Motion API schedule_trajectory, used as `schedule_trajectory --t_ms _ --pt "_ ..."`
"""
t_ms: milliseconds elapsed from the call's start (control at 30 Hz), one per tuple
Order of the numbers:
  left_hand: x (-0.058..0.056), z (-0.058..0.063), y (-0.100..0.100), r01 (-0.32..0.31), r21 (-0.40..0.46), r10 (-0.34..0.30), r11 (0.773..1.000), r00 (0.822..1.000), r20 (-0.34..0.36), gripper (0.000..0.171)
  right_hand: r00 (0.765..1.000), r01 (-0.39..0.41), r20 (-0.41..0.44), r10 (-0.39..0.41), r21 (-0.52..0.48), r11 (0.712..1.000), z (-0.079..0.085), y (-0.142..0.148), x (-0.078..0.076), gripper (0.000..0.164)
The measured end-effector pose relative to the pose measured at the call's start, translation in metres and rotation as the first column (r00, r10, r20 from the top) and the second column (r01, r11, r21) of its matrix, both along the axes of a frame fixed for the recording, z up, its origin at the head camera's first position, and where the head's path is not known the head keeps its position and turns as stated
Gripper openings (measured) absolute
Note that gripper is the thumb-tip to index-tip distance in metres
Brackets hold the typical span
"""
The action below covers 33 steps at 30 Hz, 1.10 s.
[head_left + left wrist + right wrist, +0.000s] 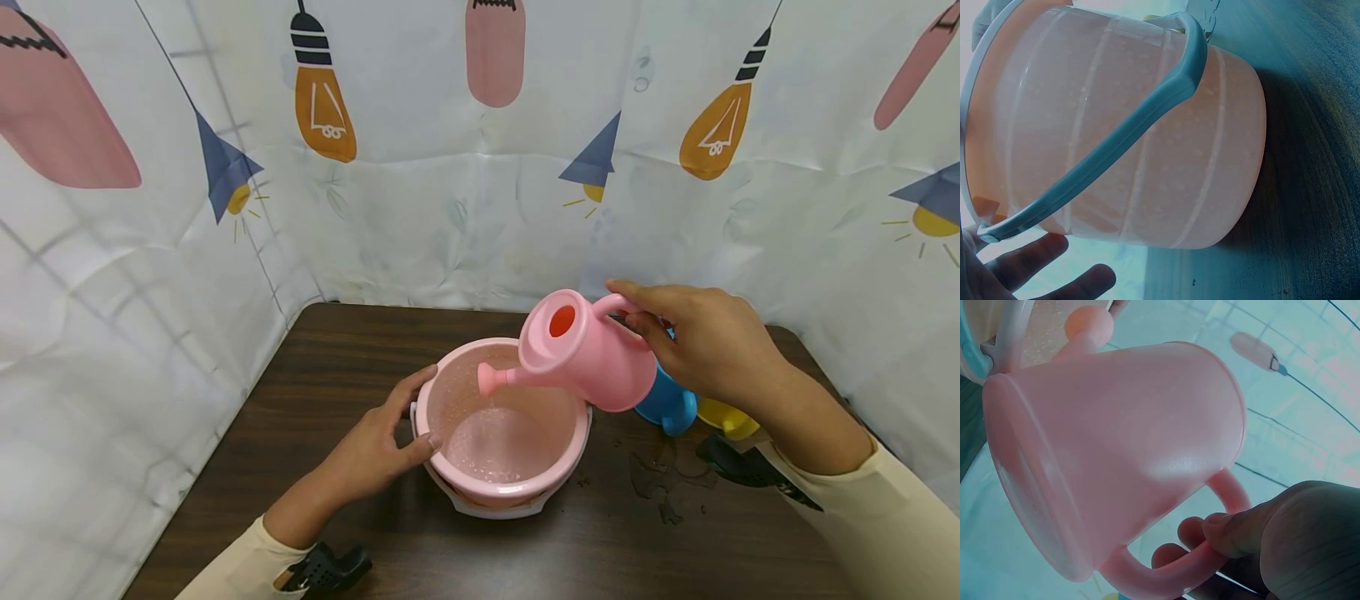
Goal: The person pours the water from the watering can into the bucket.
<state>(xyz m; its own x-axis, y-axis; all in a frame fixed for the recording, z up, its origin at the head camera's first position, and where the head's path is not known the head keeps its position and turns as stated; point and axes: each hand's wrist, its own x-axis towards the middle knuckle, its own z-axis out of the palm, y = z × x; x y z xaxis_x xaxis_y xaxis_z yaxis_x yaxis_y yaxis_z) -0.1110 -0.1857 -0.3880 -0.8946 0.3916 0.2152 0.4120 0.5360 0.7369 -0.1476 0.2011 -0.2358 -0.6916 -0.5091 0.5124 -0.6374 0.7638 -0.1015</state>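
Observation:
My right hand (pixel 701 337) grips the handle of a pink toy watering can (pixel 600 358), fingers and thumb wrapped round it in the right wrist view. The can tilts to the left, its spout and round rose over the mouth of a pink bucket (pixel 502 490). Bubbly water (pixel 498 446) shows inside the bucket, which stands upright. My left hand (pixel 367 454) rests against the bucket's left side, with thumb and index fingertip at the rim. In the left wrist view, other fingers (pixel 1088 282) extend beside the wall. The bucket's grey handle (pixel 1129 144) hangs down.
A blue vessel with a handle (pixel 667 404) and a yellow one (pixel 727 418) stand behind the right forearm, partly hidden. Spilled water (pixel 663 479) lies on the dark wooden table (pixel 352 350) right of the bucket. A printed white curtain (pixel 450 225) surrounds the table's back and sides.

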Motion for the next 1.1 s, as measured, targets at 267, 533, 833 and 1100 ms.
schedule_trajectory --t_ms 267,533,833,1100 --pt "0.0002 0.0001 -0.0005 -0.002 0.004 0.002 1.000 1.000 0.005 0.081 1.000 0.005 0.002 -0.005 -0.007 1.000 0.0002 -0.0005 0.0005 0.047" --pt "0.0003 0.0001 -0.0006 -0.008 0.003 0.008 1.000 1.000 0.023 0.081 1.000 -0.004 -0.017 0.004 -0.009 1.000 0.0001 -0.0015 0.0001 0.048" --pt "0.0002 -0.0001 -0.0006 -0.008 -0.005 0.008 1.000 1.000 0.015 0.081 0.999 -0.012 -0.032 0.011 -0.027 1.000 -0.0007 -0.0031 -0.0002 0.048" --pt "0.0005 -0.0004 -0.0008 -0.009 -0.003 0.009 1.000 1.000 0.014 0.081 0.999 -0.012 -0.033 0.011 -0.027 1.000 -0.0003 -0.0044 -0.0003 0.049"
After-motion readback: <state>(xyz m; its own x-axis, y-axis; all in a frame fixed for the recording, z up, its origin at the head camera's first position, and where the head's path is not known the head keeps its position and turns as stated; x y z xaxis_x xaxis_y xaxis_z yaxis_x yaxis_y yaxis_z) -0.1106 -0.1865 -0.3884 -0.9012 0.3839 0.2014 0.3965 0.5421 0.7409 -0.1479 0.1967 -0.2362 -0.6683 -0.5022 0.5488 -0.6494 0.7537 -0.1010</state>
